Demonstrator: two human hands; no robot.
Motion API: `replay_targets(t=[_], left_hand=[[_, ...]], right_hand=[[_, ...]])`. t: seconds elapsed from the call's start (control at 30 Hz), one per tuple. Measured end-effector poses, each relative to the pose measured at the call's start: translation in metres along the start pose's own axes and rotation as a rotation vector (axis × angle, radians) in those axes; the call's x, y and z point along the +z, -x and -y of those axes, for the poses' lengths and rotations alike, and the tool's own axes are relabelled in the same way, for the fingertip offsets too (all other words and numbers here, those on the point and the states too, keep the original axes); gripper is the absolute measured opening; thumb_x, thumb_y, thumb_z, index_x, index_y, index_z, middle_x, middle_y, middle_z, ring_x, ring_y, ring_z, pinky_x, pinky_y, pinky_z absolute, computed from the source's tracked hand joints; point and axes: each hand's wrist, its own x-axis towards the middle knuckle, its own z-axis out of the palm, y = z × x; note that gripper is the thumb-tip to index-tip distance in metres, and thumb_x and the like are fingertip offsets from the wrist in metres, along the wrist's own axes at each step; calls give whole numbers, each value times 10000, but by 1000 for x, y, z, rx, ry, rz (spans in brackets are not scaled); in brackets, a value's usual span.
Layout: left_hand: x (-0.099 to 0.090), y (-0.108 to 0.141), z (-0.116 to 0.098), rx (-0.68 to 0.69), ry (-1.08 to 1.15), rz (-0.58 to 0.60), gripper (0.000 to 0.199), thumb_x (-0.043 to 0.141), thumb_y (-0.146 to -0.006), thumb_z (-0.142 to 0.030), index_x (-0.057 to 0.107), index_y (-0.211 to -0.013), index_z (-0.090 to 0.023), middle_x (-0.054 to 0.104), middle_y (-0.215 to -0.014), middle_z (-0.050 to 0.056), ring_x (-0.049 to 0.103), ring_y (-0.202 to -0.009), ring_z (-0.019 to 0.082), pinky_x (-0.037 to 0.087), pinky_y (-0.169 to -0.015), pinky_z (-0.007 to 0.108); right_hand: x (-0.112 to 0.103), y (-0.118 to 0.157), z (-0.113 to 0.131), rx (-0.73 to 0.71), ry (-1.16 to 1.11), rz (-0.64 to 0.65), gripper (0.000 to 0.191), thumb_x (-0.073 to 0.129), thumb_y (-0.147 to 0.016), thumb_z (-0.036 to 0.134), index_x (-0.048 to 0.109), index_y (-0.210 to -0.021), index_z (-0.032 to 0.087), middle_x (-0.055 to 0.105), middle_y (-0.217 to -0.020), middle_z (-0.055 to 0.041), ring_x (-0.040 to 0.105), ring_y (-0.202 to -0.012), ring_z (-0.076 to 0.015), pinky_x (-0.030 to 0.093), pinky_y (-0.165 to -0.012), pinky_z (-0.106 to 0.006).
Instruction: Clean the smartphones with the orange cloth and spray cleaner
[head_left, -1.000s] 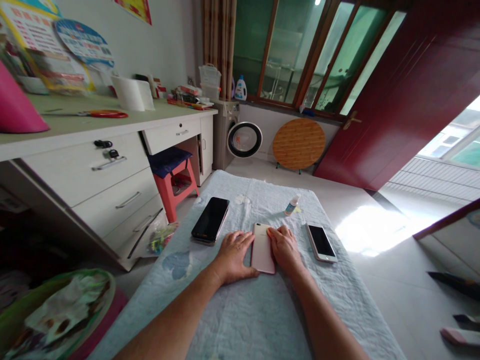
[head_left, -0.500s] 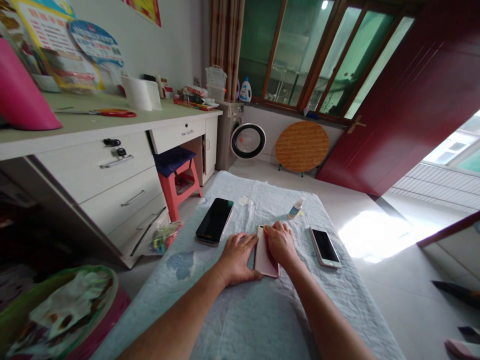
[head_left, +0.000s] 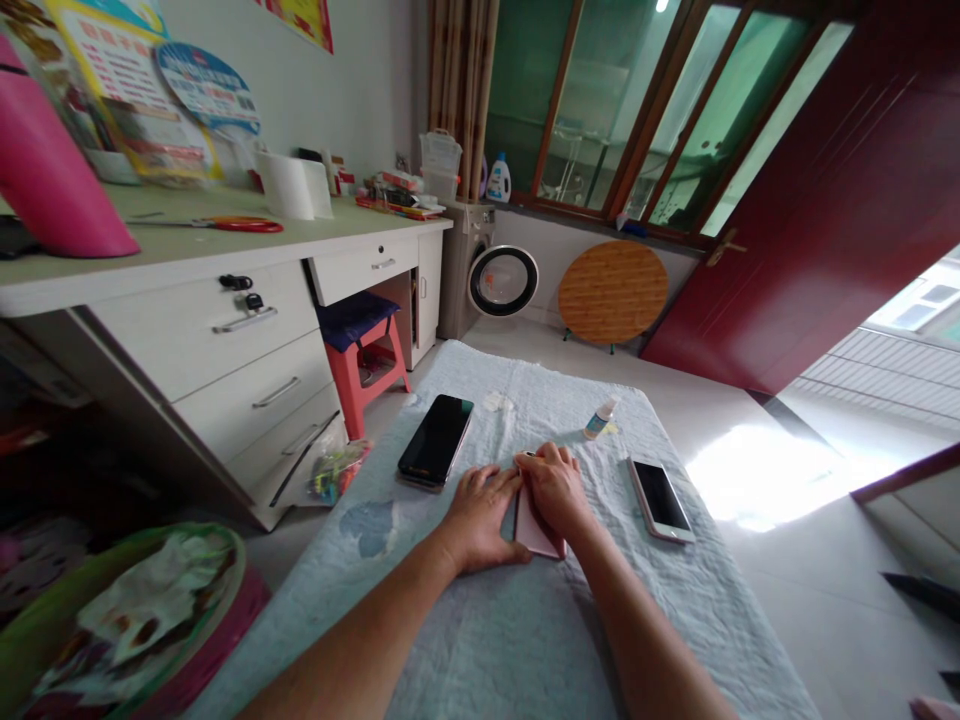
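Note:
A pink smartphone [head_left: 534, 535] lies back up on the light blue quilted cloth [head_left: 495, 650], partly covered by both hands. My left hand [head_left: 482, 515] braces it, fingers along its left edge and thumb by its near end. Curled over the phone's far part, my right hand [head_left: 555, 487] presses down with its fingers together; whatever is under the fingertips is hidden. To the left lies a larger black-screened smartphone [head_left: 436, 440]. A white smartphone [head_left: 661, 500] rests on the right, screen up. Beyond my right hand stands a small spray bottle [head_left: 600, 419].
A lined waste bin [head_left: 247, 590] with crumpled tissues is at the lower left. Left of the cloth-covered surface are a desk [head_left: 225, 235] with drawers and a red stool [head_left: 364, 370]. A round wooden tabletop [head_left: 613, 290] leans by the far wall.
My right hand has slid slightly to the far left across the phone's back, covering more of its far end. My left hand keeps its place. The whole view has shifted slightly.

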Motion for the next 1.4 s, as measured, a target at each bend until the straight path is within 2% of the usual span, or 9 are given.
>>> replay_targets(t=[0.2,0.43,0.7,0.93,1.4], left_hand=[[-1,0,-1,1,-13,14,1003,754,-561,-565,346,-1425,-262,397,-1478,60,288,-1355,352,192,-1134,494],[-3,1,-2,-2,-8,21,986,753,-563,-567,361,-1413,-258,391,-1481,60,281,-1359,350,192,-1134,490],[-3,0,-1,1,-5,20,982,751,-566,-561,369,-1413,-244,379,-1492,55,272,-1365,346,195,-1134,489],[-3,0,-2,-9,-14,22,990,758,-558,-566,371,-1410,-242,400,-1475,74,283,-1360,349,198,-1132,489],[-1,0,-1,0,6,10,1008,756,-562,-554,334,-1429,-262,390,-1480,59,286,-1354,354,183,-1135,494]], right_hand=[[-3,-2,1,59,29,15,304,357,-982,321,656,-1036,304,536,-994,-56,430,-912,-196,277,-768,-305],[-9,-2,-6,127,67,24,314,346,-978,332,654,-993,270,548,-1005,-73,434,-925,-210,283,-772,-322],[-4,7,-17,242,96,-17,276,377,-963,306,644,-921,250,542,-960,-75,425,-908,-220,267,-755,-337],[-4,1,-7,144,4,-5,335,328,-986,386,643,-961,274,537,-995,-56,434,-936,-206,287,-803,-327],[-12,11,0,-52,-65,25,295,407,-968,368,697,-953,310,548,-952,-35,432,-917,-185,285,-808,-295]])
